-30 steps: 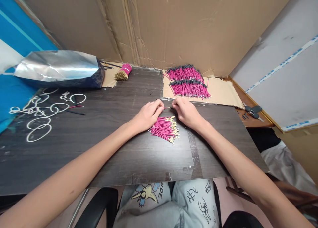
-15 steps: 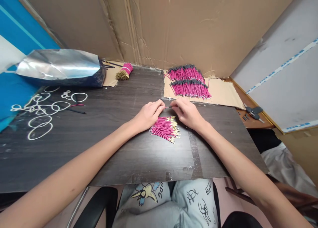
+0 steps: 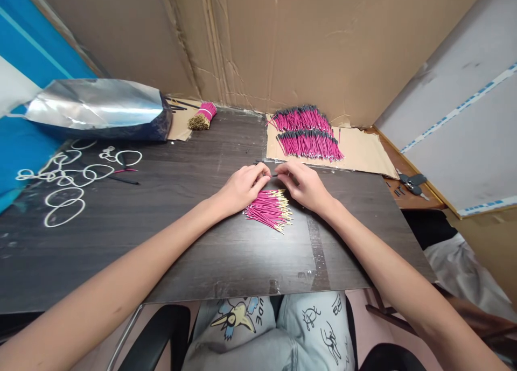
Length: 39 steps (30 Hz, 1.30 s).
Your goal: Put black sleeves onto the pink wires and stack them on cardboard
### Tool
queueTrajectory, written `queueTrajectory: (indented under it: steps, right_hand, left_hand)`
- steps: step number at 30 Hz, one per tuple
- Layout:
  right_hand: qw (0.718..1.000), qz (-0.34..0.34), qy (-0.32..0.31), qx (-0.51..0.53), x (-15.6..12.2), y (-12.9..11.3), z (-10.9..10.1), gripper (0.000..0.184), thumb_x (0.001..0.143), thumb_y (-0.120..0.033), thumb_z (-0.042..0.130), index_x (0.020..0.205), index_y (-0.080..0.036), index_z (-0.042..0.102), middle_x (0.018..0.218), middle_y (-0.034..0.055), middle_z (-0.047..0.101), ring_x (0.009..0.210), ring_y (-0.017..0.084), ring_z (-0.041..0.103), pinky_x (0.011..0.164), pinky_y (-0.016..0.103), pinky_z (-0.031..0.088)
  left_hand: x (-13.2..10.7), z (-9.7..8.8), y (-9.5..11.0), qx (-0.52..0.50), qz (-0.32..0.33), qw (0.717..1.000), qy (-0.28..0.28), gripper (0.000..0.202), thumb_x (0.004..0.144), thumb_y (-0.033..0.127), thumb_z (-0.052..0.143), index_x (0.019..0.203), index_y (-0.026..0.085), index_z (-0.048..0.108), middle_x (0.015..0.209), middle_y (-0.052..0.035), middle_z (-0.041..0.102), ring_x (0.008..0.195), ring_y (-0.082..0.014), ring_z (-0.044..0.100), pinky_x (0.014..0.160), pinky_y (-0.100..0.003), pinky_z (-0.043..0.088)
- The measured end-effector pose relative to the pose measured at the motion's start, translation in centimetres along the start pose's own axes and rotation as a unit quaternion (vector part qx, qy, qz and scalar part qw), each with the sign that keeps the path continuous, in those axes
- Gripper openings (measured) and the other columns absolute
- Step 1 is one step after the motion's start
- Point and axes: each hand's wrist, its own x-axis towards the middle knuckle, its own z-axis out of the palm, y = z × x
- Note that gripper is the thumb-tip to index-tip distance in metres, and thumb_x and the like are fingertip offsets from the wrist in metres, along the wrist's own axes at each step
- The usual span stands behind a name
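We work with both bare hands close together over the dark surface (image 3: 173, 169). Our left hand (image 3: 247, 187) keeps a narrow grip, thumb against forefinger, and our right hand (image 3: 302, 183) makes an equally narrow grip facing it. In the small gap between the two sets of fingertips we see a thin dark piece (image 3: 274, 175), pinched from either side; how far it runs inside each hand is hidden from us.

Just below our fingers, on the near side, lies a loose pile of pink wires (image 3: 264, 209), their pale gold ends fanned toward our right. Beyond our right hand, a cardboard sheet (image 3: 365, 153) carries a back row of black-tipped wires (image 3: 299, 118) and a front row of black-tipped wires (image 3: 310, 145), set one just behind the other.

Farther to our left, a tied bundle (image 3: 203, 116) of pink wires with gold ends lies near a silver bag (image 3: 97, 108). In front of the bag we have white bands (image 3: 64, 207) in loose loops, with a black tube (image 3: 126, 181) beside them. Off to our right, well apart from our hands, a dark-handled tool (image 3: 412, 183) rests on a brown ledge (image 3: 420, 200).
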Motion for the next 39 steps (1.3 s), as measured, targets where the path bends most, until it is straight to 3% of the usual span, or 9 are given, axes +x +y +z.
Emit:
queueTrajectory:
  steps: [9, 16, 33, 39]
  right_hand:
    - [0.999, 0.038, 0.023, -0.025, 0.0, 0.4, 0.1, 0.013, 0.099, -0.017, 0.052, 0.107, -0.022, 0.06, 0.104, 0.0084, 0.067, 0.099, 0.024, 0.059, 0.091, 0.041, 0.048]
    - [0.999, 0.022, 0.03, -0.001, 0.0, -0.3, 0.2, 0.006, 0.098, -0.022, 0.056, 0.103, -0.022, 0.06, 0.092, 0.0044, 0.065, 0.088, 0.021, 0.06, 0.084, 0.037, 0.049]
    - [0.998, 0.033, 0.036, 0.033, -0.1, 0.0, 0.3, 0.012, 0.099, -0.019, 0.052, 0.102, -0.022, 0.063, 0.093, 0.0041, 0.067, 0.084, 0.019, 0.061, 0.079, 0.034, 0.049]
    - [0.997, 0.033, 0.055, 0.039, 0.0, -0.9, 0.2, 0.012, 0.1, -0.02, 0.052, 0.104, -0.022, 0.063, 0.094, 0.0042, 0.07, 0.083, 0.018, 0.063, 0.078, 0.035, 0.051]
  left_hand:
    - [0.1, 0.0, 0.0, 0.017, -0.014, 0.999, 0.033, 0.017, 0.102, 0.027, 0.043, 0.095, 0.019, 0.057, 0.088, -0.0036, 0.061, 0.084, -0.0198, 0.056, 0.082, -0.035, 0.045]
    - [0.1, -0.1, 0.0, 0.018, 0.043, 0.997, 0.059, 0.019, 0.103, 0.026, 0.043, 0.092, 0.019, 0.056, 0.095, -0.0054, 0.063, 0.093, -0.0209, 0.053, 0.089, -0.037, 0.045]
    - [0.0, 0.0, -0.1, 0.032, 0.065, 0.996, 0.044, 0.014, 0.1, 0.024, 0.046, 0.093, 0.019, 0.056, 0.091, -0.0052, 0.063, 0.088, -0.0211, 0.052, 0.085, -0.037, 0.045]
    - [-0.1, -0.2, 0.6, 0.033, 0.086, 0.991, 0.101, 0.014, 0.101, 0.025, 0.048, 0.093, 0.019, 0.059, 0.097, -0.0072, 0.062, 0.094, -0.0218, 0.054, 0.089, -0.039, 0.047]
